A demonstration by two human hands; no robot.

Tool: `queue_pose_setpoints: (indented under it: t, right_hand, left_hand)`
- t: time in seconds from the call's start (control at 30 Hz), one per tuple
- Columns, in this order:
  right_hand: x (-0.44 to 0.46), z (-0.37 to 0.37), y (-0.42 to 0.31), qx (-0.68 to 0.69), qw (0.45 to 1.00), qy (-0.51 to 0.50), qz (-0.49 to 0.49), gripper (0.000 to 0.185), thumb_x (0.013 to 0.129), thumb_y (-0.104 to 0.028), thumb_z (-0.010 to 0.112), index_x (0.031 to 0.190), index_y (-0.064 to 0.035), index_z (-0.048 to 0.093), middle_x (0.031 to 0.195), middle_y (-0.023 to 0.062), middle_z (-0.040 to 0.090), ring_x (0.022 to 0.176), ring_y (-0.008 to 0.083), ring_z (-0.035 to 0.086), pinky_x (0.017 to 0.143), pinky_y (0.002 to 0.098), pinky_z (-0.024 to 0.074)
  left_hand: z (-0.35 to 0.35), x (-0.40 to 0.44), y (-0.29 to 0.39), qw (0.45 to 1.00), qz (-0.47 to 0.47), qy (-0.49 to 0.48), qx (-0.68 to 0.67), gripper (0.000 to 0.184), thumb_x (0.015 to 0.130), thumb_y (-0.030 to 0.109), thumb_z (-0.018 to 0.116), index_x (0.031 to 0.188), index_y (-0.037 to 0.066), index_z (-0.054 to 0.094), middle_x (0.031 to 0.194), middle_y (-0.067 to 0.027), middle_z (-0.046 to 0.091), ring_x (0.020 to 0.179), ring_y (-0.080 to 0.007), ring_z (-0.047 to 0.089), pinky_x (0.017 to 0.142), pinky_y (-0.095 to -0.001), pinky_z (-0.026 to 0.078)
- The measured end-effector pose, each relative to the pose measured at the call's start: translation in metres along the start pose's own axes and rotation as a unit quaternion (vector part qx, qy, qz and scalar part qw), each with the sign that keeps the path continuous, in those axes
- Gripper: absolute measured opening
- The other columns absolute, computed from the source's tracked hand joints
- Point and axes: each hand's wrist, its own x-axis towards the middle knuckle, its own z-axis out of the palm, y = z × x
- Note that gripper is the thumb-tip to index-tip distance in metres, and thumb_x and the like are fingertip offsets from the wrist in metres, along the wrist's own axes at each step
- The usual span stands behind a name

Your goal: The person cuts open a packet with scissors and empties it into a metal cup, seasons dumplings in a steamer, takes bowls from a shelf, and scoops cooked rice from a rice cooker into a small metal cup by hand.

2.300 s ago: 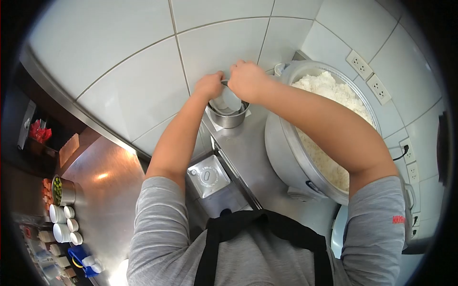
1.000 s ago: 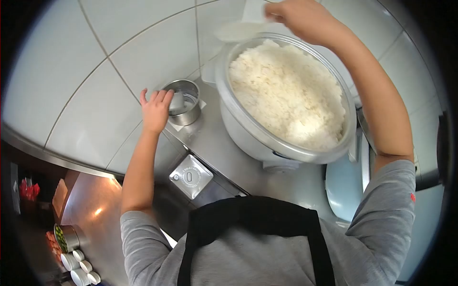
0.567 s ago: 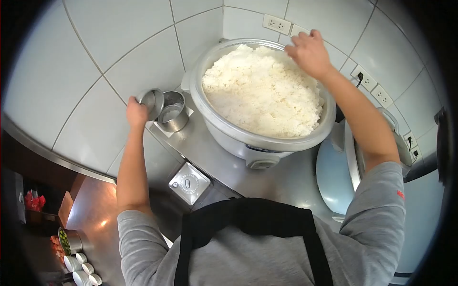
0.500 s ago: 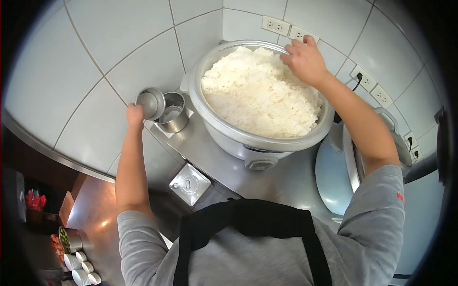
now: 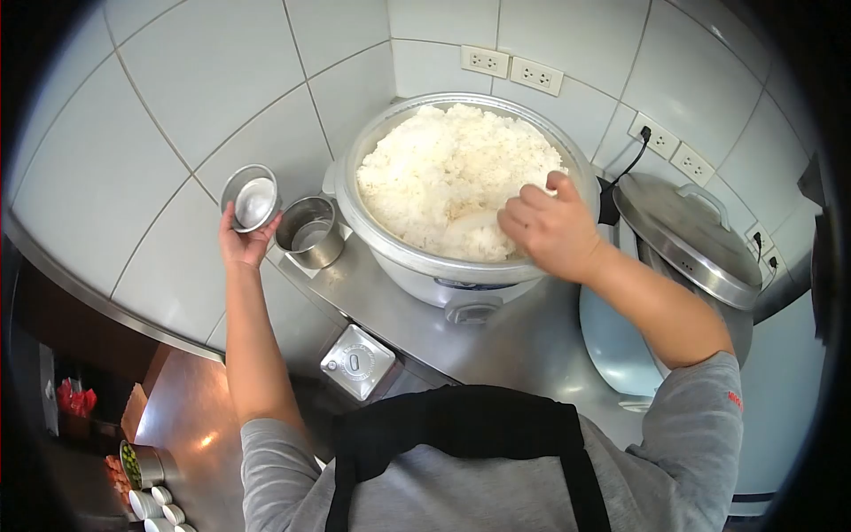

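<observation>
My left hand [image 5: 248,238] grips a small round metal bowl [image 5: 251,197], its inside tilted toward me. Just right of it, a steel pot [image 5: 309,232] with some liquid stands on the counter. My right hand [image 5: 557,229] is closed, low over the near right part of the cooked rice [image 5: 452,164]. From its fingers a pale, smooth blade, which looks like a white rice paddle [image 5: 479,221], reaches into the rice; its handle is hidden in the hand. The rice is heaped inside a large rice cooker [image 5: 403,259].
A second cooker with a metal lid [image 5: 687,235] stands to the right. Wall sockets [image 5: 536,76] and a plugged cord are behind. A square metal tin [image 5: 357,362] sits below the counter edge [image 5: 417,332]. White cups [image 5: 144,504] and a container of green pieces [image 5: 132,463] are lower left.
My right hand has come down from the cooker's far rim to the near right side of the rice. The bowl in my left hand has moved left, away from the pot, and turned toward me.
</observation>
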Motion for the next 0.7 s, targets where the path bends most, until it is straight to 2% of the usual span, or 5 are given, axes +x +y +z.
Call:
queue_pose_setpoints:
  t: [0.13,0.27,0.37,0.53,0.7]
  right_hand:
    - [0.014,-0.003,0.021,0.015,0.999,-0.024,0.032,0.006,0.073,-0.014,0.056,0.070,-0.0159,0.061,0.071,-0.0010,0.052,0.082,0.0161,0.053,0.086,0.0430,0.0370]
    - [0.023,0.013,0.092,-0.066,0.980,-0.043,0.180,0.010,0.077,-0.015,0.057,0.077,-0.0182,0.067,0.073,-0.0012,0.059,0.082,0.0171,0.055,0.080,0.0406,0.0343]
    - [0.017,0.036,0.128,-0.123,0.962,-0.095,0.225,0.008,0.078,-0.017,0.060,0.077,-0.0175,0.068,0.073,-0.0011,0.059,0.080,0.0170,0.055,0.079,0.0388,0.0328]
    - [0.015,0.036,0.098,-0.053,0.971,-0.143,0.185,0.006,0.077,-0.019,0.062,0.075,-0.0177,0.067,0.070,-0.0015,0.059,0.079,0.0158,0.055,0.080,0.0386,0.0310]
    - [0.021,0.014,0.062,0.010,0.981,-0.136,0.139,0.006,0.076,-0.020,0.063,0.072,-0.0178,0.066,0.067,-0.0018,0.058,0.077,0.0155,0.054,0.078,0.0376,0.0305]
  left_hand:
    - [0.003,-0.011,0.006,0.997,0.033,-0.074,0.007,0.070,0.092,0.055,0.038,0.139,0.004,0.031,0.138,-0.0256,0.037,0.121,-0.0536,0.038,0.098,-0.0584,0.038]
    - [-0.001,-0.012,0.005,0.994,0.060,-0.090,-0.021,0.070,0.092,0.057,0.033,0.139,0.006,0.032,0.140,-0.0251,0.034,0.122,-0.0537,0.036,0.098,-0.0591,0.038]
    - [-0.011,-0.006,0.007,0.993,0.053,-0.104,-0.033,0.070,0.092,0.059,0.031,0.139,0.007,0.033,0.139,-0.0238,0.036,0.120,-0.0523,0.040,0.095,-0.0594,0.040]
    - [-0.002,-0.010,0.002,0.994,0.034,-0.093,-0.037,0.070,0.090,0.060,0.036,0.140,0.011,0.033,0.138,-0.0230,0.037,0.122,-0.0467,0.040,0.097,-0.0563,0.038]
    - [-0.007,0.004,-0.004,0.996,-0.048,-0.011,0.069,0.067,0.085,0.065,0.043,0.129,0.014,0.043,0.124,-0.0141,0.049,0.112,-0.0346,0.047,0.090,-0.0531,0.041]
